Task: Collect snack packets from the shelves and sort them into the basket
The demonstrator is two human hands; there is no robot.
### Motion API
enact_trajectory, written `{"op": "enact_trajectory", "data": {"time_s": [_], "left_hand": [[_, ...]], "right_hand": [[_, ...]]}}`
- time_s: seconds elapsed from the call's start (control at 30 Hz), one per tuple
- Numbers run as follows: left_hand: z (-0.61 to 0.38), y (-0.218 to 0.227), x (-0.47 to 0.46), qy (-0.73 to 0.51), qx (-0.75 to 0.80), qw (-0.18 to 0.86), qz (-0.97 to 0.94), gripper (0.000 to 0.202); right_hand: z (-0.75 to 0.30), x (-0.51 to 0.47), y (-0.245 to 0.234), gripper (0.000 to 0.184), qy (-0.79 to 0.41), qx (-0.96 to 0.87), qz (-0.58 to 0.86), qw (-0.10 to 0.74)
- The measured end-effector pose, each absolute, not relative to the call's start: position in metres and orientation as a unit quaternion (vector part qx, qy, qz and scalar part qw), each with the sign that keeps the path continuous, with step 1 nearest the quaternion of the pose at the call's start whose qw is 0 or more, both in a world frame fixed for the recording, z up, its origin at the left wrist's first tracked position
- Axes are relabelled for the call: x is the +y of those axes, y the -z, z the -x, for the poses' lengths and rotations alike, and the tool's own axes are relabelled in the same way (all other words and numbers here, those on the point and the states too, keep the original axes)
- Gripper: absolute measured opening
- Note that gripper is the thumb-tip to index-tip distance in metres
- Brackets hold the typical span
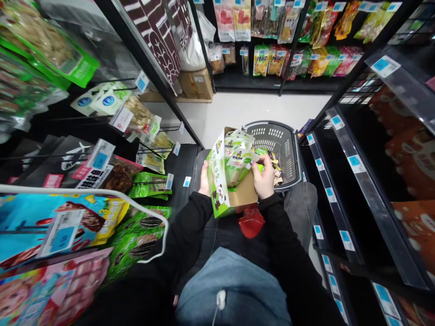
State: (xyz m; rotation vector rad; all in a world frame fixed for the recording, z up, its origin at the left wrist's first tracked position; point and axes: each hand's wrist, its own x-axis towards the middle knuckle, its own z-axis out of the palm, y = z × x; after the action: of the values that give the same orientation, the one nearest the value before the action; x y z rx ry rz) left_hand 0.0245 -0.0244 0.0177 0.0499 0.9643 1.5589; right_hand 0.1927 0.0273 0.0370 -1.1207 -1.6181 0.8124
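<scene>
A green and white cardboard display box (220, 198) with a panda print rests on my lap, its top uncovered. Several small green and white snack packets (235, 156) stand inside it. My left hand (204, 180) grips the box's left side, its fingers partly hidden behind the panel. At the box's right side, my right hand (264, 177) pinches the edge of one packet between thumb and fingers. Just below the box a shiny red item (251, 222) lies on my lap; its kind is unclear.
Beyond my knees a grey shopping basket (291, 154) holds several packets. Bagged snacks (149, 183) hang on hooks at the left. Black shelves (360, 167) with price tags line the right. A cardboard carton (196, 83) sits on the floor ahead, near a rack of hanging snacks (261, 61).
</scene>
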Motion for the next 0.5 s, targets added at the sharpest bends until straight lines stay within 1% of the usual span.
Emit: {"op": "enact_trajectory", "data": {"time_s": [0.1,0.17,0.2,0.23,0.3,0.37,0.43,0.5], "left_hand": [[-0.024,-0.017,-0.024,-0.670,0.415,0.615,-0.019,0.057],[-0.024,-0.016,-0.024,-0.659,0.413,0.628,-0.015,0.058],[-0.024,-0.015,-0.024,-0.656,0.410,0.633,-0.014,0.058],[-0.024,-0.014,-0.023,-0.656,0.406,0.636,-0.013,0.058],[-0.023,-0.012,-0.022,-0.661,0.394,0.639,-0.017,0.058],[-0.023,-0.010,-0.021,-0.670,0.389,0.632,-0.027,0.058],[-0.023,-0.010,-0.020,-0.676,0.398,0.620,-0.028,0.059],[-0.022,-0.010,-0.020,-0.680,0.413,0.606,-0.029,0.059]], "right_hand": [[-0.196,0.019,-0.038,0.020,-0.340,-0.730,0.427,0.411],[-0.198,0.019,-0.038,0.023,-0.371,-0.734,0.408,0.396],[-0.200,0.021,-0.039,0.023,-0.405,-0.713,0.396,0.414],[-0.203,0.023,-0.041,0.023,-0.439,-0.675,0.386,0.451],[-0.213,0.032,-0.045,0.023,-0.487,-0.560,0.377,0.554],[-0.228,0.044,-0.047,0.027,-0.491,-0.447,0.381,0.643],[-0.247,0.057,-0.040,0.028,-0.485,-0.386,0.384,0.685],[-0.264,0.068,-0.020,0.024,-0.489,-0.348,0.400,0.692]]}}
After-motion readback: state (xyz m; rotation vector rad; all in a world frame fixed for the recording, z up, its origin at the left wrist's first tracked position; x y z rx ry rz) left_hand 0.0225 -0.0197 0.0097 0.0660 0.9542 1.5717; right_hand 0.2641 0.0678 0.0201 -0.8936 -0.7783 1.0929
